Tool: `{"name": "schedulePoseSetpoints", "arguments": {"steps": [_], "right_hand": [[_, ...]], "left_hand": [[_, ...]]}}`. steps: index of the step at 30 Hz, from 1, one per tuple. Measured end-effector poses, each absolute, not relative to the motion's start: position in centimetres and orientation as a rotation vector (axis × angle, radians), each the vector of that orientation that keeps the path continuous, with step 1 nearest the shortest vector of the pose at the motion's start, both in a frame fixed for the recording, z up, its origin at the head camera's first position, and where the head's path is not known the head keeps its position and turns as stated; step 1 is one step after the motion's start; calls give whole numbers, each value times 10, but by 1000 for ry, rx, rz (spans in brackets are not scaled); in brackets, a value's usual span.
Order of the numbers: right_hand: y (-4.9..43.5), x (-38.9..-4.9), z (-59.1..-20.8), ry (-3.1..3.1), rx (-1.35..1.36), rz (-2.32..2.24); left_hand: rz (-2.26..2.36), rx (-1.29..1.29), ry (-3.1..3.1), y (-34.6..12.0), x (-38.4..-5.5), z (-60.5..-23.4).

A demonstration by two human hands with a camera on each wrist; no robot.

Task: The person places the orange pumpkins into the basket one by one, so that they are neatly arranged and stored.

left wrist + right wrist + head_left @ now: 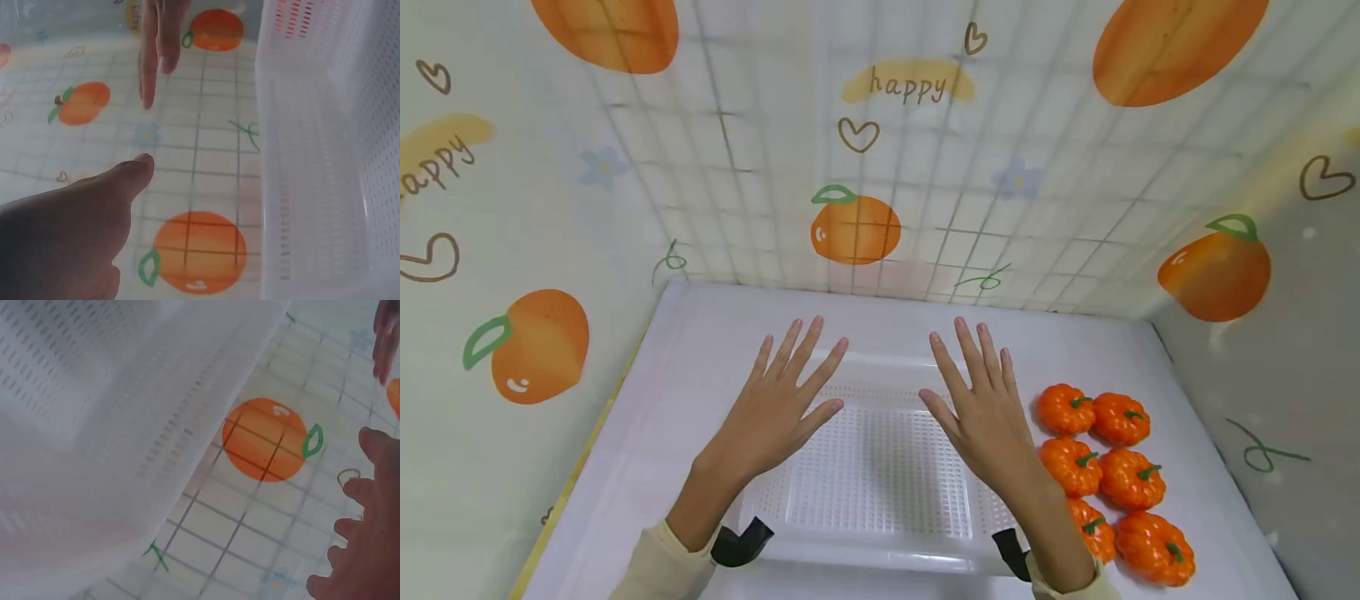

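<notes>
A white plastic basket (880, 557) with a perforated bottom lies on the table in the head view. Over its left part my left hand (775, 421) is held palm down, fingers straight and spread. My right hand (988, 417) hovers above the right part in the same pose. Neither hand holds anything. Beside the right forearm sit several small orange pumpkins (1132, 478) with green stems, partly covered by that arm. Slotted basket walls (312, 175) fill the right side of the left wrist view. In the right wrist view the basket (181, 450) takes up the left.
The white tabletop (700, 350) ends at a wall sheet (910, 175) printed with oranges, hearts and grid lines. Similar printed sheets rise at the left and right sides. Dark straps (741, 542) show at both wrists.
</notes>
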State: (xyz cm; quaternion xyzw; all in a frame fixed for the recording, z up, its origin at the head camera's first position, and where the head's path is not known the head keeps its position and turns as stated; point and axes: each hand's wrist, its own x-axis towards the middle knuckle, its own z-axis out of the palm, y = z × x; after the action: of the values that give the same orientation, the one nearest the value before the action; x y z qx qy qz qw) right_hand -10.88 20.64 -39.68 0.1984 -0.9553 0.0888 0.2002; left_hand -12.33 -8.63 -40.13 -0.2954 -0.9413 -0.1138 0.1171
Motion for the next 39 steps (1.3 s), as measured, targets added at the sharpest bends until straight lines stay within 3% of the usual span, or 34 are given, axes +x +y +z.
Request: {"name": "schedulePoseSetpoints", "arguments": {"steps": [14, 29, 39], "right_hand": [[264, -120, -396, -2778, 334, 335], [332, -146, -428, -2940, 139, 405], [364, -154, -446, -3103, -193, 532]], "left_hand": [[-547, -731, -2882, -123, -131, -425], [-1773, -520, -2801, -158, -151, -488], [-2264, -224, -2630, -168, -155, -501]]}}
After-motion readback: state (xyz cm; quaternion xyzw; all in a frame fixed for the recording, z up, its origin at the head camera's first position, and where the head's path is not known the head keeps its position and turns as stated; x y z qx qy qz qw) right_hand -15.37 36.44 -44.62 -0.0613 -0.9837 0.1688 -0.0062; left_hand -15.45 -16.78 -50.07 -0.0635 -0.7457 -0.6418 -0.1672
